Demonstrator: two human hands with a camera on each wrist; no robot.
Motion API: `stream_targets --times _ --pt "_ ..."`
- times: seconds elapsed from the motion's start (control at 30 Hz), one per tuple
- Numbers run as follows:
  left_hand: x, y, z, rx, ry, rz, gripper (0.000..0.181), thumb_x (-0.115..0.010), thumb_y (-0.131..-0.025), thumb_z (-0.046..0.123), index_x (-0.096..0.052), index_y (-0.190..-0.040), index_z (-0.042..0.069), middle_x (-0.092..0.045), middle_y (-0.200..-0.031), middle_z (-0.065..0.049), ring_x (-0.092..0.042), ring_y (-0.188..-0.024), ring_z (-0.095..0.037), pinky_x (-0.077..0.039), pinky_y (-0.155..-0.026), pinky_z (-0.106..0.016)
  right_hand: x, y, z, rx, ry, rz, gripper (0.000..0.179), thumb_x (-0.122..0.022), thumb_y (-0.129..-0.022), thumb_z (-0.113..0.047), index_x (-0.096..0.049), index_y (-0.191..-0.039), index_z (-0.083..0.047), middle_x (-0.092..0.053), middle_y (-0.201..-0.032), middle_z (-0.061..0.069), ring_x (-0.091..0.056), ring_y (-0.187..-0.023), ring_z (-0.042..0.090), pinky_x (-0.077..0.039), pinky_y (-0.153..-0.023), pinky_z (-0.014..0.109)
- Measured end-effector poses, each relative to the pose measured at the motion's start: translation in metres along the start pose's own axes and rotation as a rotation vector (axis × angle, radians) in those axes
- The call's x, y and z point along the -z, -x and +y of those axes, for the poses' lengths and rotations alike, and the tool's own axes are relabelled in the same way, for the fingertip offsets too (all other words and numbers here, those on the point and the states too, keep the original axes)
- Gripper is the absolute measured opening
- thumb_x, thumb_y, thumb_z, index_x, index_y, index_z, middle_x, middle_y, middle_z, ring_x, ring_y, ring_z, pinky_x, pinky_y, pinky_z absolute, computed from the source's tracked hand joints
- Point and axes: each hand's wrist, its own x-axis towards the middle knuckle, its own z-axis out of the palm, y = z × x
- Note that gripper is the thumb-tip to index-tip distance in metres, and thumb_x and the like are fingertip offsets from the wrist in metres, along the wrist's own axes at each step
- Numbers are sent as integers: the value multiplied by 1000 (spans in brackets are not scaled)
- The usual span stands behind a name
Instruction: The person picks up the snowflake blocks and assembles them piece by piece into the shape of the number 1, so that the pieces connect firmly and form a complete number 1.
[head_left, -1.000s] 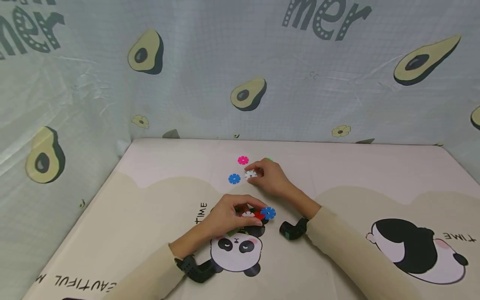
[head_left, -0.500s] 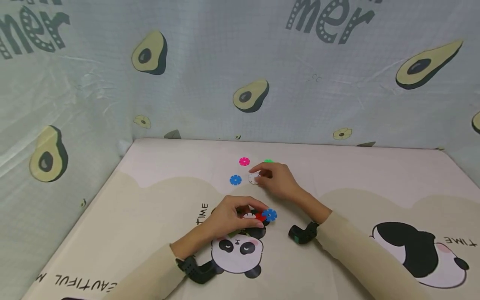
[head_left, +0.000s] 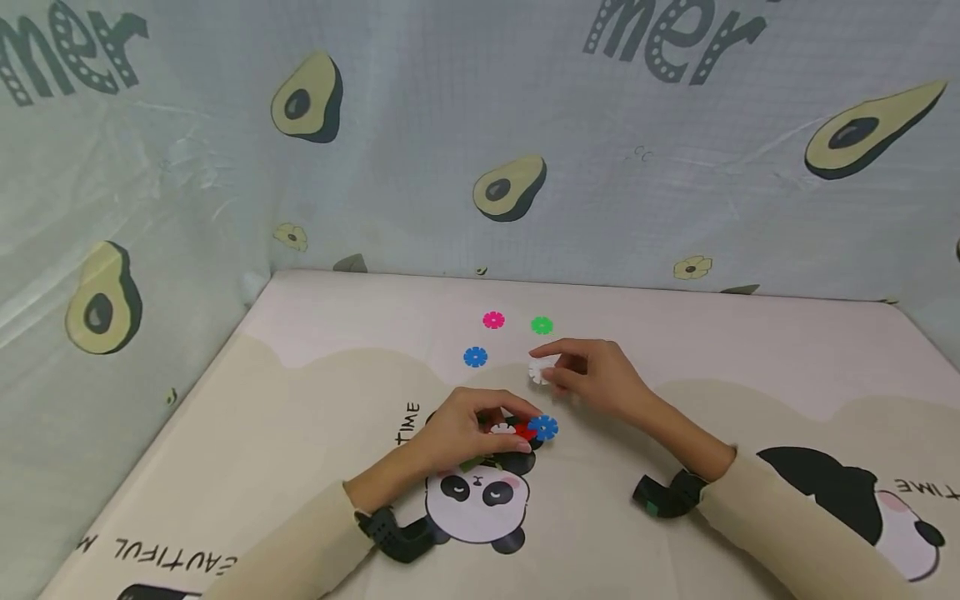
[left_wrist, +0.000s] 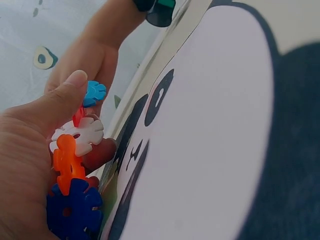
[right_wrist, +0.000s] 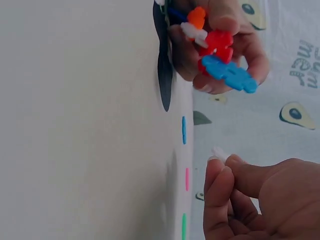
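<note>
In the head view my left hand (head_left: 467, 427) grips a chain of interlocking snowflake discs low over the printed panda. From the left wrist, the chain runs from a dark blue disc (left_wrist: 75, 210) through an orange disc (left_wrist: 68, 162) and a white disc (left_wrist: 80, 135) to a red one and a light blue disc (left_wrist: 94, 93) at the far end. Fingers hide part of the red disc (right_wrist: 218, 45), which shows better from the right wrist. My right hand (head_left: 603, 375) pinches a loose white snowflake disc (head_left: 537, 372) by its edge, up and to the right of the chain.
Farther back on the table lie a pink disc (head_left: 493, 320), a green disc (head_left: 542, 325) and a blue disc (head_left: 476, 357), flat and apart. The panda-print tablecloth (head_left: 315, 442) meets an avocado-print curtain (head_left: 405, 150) at the back and left.
My right hand has drawn the white disc to the right and nearer, uncovering the green disc behind. My left hand keeps its hold on the chain almost in place.
</note>
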Motion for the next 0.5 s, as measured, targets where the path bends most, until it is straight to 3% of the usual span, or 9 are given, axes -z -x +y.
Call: stream_targets --times 0.2,0.5 --pt "1 1 -4 -14 -5 1 33 -77 -82 19 -71 -114 18 -69 -99 9 -55 -70 -14 -44 -59 -24 9 16 -4 -23 -43 -31 29 -70 -89 -14 -68 -118 -14 -60 -69 -3 -61 -61 17 -41 -52 25" --pt "1 0 -3 -18 1 4 33 -78 -82 17 -71 -114 18 -69 -98 10 -55 -70 -14 -46 -61 -25 22 35 -4 -92 -165 -74 30 -69 -90 -18 -67 -119 -12 -61 -71 3 -62 -65 24 -46 -54 27"
